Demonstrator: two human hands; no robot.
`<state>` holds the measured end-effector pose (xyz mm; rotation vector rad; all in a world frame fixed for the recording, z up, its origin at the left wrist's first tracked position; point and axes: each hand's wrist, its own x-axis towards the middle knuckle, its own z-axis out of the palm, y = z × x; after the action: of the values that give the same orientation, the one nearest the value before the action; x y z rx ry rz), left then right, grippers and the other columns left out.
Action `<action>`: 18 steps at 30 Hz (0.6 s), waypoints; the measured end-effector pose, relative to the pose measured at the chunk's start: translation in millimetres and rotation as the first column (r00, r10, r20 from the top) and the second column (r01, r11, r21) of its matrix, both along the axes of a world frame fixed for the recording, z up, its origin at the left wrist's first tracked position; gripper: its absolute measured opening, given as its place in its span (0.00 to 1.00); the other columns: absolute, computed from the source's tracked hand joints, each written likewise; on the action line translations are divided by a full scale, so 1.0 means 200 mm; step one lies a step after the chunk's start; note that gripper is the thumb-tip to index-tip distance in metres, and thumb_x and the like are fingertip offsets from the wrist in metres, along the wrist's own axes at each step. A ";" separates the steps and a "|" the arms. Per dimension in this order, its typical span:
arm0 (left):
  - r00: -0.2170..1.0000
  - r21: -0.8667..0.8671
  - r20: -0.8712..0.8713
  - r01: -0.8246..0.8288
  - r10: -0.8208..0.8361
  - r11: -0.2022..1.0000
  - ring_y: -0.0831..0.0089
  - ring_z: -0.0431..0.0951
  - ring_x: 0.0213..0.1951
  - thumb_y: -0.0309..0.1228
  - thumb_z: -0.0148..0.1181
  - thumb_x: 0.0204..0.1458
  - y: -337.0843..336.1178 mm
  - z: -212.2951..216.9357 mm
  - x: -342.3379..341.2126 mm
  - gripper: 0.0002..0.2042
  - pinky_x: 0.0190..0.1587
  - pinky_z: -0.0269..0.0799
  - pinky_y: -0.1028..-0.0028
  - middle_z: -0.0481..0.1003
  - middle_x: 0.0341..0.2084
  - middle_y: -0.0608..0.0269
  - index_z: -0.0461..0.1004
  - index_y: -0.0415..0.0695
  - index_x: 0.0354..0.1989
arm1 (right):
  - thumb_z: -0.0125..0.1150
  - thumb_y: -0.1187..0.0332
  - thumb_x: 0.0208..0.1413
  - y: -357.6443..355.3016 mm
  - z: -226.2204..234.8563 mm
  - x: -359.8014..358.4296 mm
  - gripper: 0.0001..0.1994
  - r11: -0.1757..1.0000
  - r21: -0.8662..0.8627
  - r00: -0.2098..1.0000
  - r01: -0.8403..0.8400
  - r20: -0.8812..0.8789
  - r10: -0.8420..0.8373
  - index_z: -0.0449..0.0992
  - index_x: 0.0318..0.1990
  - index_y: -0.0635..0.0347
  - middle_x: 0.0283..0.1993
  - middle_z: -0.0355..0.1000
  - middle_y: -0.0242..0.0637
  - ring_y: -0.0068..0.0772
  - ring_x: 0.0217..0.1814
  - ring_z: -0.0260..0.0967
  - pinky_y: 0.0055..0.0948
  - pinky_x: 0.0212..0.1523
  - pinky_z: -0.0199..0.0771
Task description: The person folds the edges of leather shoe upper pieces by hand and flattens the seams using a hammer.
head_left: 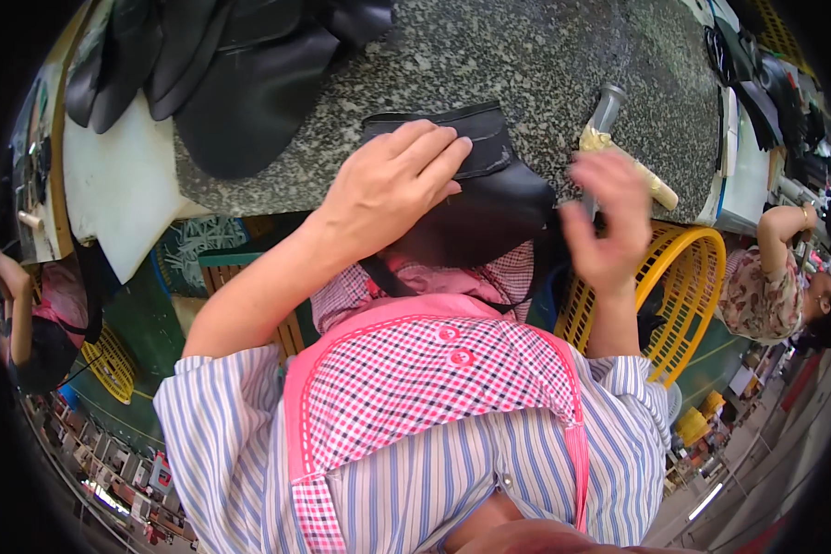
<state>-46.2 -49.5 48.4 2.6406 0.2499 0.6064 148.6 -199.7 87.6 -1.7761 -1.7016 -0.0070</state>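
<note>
Black leather piece point(489, 175) | left hand point(392, 180) flat on it | right hand point(608, 222) open (blurred)

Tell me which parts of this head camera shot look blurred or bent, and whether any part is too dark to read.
In the head view, the right hand is smeared by motion blur, while the left hand on the black piece is sharp. Fisheye distortion curves the speckled stone table and yellow basket toward the rim. The corners are black vignette; the stacked black pieces lose detail in shadow.
</note>
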 end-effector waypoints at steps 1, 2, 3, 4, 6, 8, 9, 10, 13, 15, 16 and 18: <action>1.000 0.005 -0.020 0.001 -0.001 1.000 0.62 0.71 0.42 0.27 0.63 0.35 0.00 0.01 0.02 0.21 0.44 0.71 0.68 0.70 0.42 0.56 0.70 0.38 0.43 | 0.58 0.77 0.35 -0.02 0.01 0.06 0.17 0.990 0.002 0.989 0.139 0.050 -0.139 0.74 0.39 0.62 0.43 0.71 0.41 0.45 0.49 0.65 0.41 0.53 0.60; 1.000 -0.010 -0.014 0.001 -0.001 1.000 0.62 0.71 0.42 0.27 0.63 0.35 0.01 0.01 0.04 0.21 0.44 0.71 0.68 0.70 0.42 0.56 0.70 0.38 0.43 | 0.58 0.77 0.36 -0.04 -0.01 0.14 0.19 0.967 -0.048 0.964 0.248 0.108 -0.242 0.73 0.41 0.61 0.44 0.70 0.41 0.44 0.49 0.63 0.38 0.53 0.60; 1.000 0.005 -0.022 0.019 -0.019 1.000 0.62 0.71 0.42 0.26 0.63 0.34 0.02 0.02 0.06 0.21 0.44 0.71 0.68 0.70 0.42 0.56 0.71 0.38 0.42 | 0.58 0.76 0.37 -0.06 -0.06 0.21 0.18 0.947 -0.120 0.950 0.299 0.135 -0.283 0.73 0.42 0.60 0.43 0.70 0.40 0.44 0.49 0.62 0.37 0.52 0.59; 0.999 0.019 -0.027 0.032 -0.032 0.999 0.62 0.71 0.41 0.25 0.63 0.33 0.03 0.02 0.07 0.21 0.43 0.71 0.68 0.69 0.42 0.56 0.71 0.39 0.42 | 0.58 0.76 0.38 -0.06 -0.09 0.25 0.18 0.919 -0.188 0.934 0.345 0.166 -0.317 0.72 0.42 0.58 0.43 0.70 0.39 0.44 0.49 0.62 0.36 0.51 0.59; 1.000 0.014 -0.001 0.006 -0.006 1.000 0.63 0.72 0.40 0.23 0.61 0.33 0.04 0.03 0.10 0.19 0.41 0.72 0.69 0.71 0.40 0.57 0.71 0.41 0.40 | 0.58 0.75 0.40 -0.08 -0.12 0.30 0.17 0.915 -0.238 0.940 0.326 0.188 -0.286 0.72 0.42 0.58 0.41 0.70 0.38 0.44 0.46 0.63 0.36 0.48 0.61; 0.999 -0.037 0.037 -0.012 0.014 0.999 0.63 0.73 0.36 0.22 0.59 0.34 0.05 0.04 0.11 0.17 0.38 0.72 0.70 0.73 0.34 0.58 0.72 0.42 0.38 | 0.58 0.75 0.41 -0.08 -0.12 0.31 0.16 0.910 -0.284 0.947 0.302 0.201 -0.251 0.72 0.42 0.57 0.39 0.69 0.38 0.44 0.43 0.65 0.36 0.45 0.63; 0.999 -0.040 0.033 -0.015 0.016 0.999 0.63 0.73 0.36 0.22 0.59 0.34 0.05 0.03 0.12 0.17 0.38 0.72 0.70 0.73 0.34 0.58 0.72 0.42 0.38 | 0.58 0.74 0.43 -0.07 -0.11 0.30 0.14 0.905 -0.302 0.954 0.299 0.124 -0.274 0.72 0.41 0.57 0.38 0.69 0.39 0.44 0.39 0.66 0.35 0.42 0.65; 0.997 -0.093 0.013 -0.068 0.069 0.993 0.63 0.73 0.34 0.22 0.59 0.35 0.06 0.03 0.13 0.17 0.36 0.72 0.70 0.74 0.31 0.58 0.72 0.42 0.38 | 0.58 0.74 0.44 -0.06 -0.08 0.27 0.12 0.900 -0.322 0.954 0.296 0.048 -0.296 0.72 0.40 0.58 0.36 0.69 0.39 0.44 0.35 0.66 0.34 0.38 0.66; 0.988 -0.189 -0.023 -0.153 0.152 0.970 0.63 0.74 0.31 0.21 0.57 0.36 0.06 0.06 0.13 0.16 0.33 0.71 0.69 0.74 0.27 0.57 0.72 0.41 0.39 | 0.55 0.76 0.46 -0.07 0.04 0.15 0.10 0.893 -0.412 0.853 0.179 -0.387 -0.350 0.70 0.39 0.63 0.33 0.68 0.42 0.39 0.34 0.70 0.28 0.35 0.68; 0.984 -0.231 -0.036 -0.179 0.175 0.956 0.62 0.74 0.31 0.21 0.56 0.37 0.06 0.06 0.13 0.16 0.32 0.71 0.69 0.73 0.25 0.56 0.72 0.41 0.40 | 0.55 0.77 0.46 -0.06 0.08 0.07 0.10 0.889 -0.458 0.794 0.003 -0.540 -0.281 0.70 0.39 0.64 0.33 0.68 0.42 0.38 0.33 0.71 0.27 0.34 0.68; 0.991 -0.209 -0.017 -0.135 0.135 0.969 0.63 0.74 0.31 0.22 0.56 0.38 0.06 0.06 0.13 0.16 0.31 0.71 0.70 0.74 0.28 0.56 0.72 0.42 0.40 | 0.56 0.77 0.45 -0.05 0.08 0.06 0.10 0.870 -0.486 0.823 -0.090 -0.527 -0.209 0.70 0.38 0.65 0.33 0.69 0.43 0.39 0.31 0.71 0.26 0.33 0.69; 0.996 -0.192 -0.002 -0.091 0.093 0.977 0.64 0.74 0.31 0.22 0.55 0.39 0.05 0.06 0.12 0.17 0.31 0.70 0.71 0.74 0.30 0.56 0.72 0.44 0.41 | 0.57 0.75 0.45 -0.01 0.08 0.01 0.11 0.832 -0.544 0.948 -0.111 -0.308 -0.075 0.70 0.39 0.62 0.30 0.70 0.44 0.44 0.30 0.72 0.33 0.29 0.71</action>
<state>-22.2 -38.6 59.6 2.4517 0.4095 0.5896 150.1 -202.1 103.0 -2.0247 -1.5709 0.8251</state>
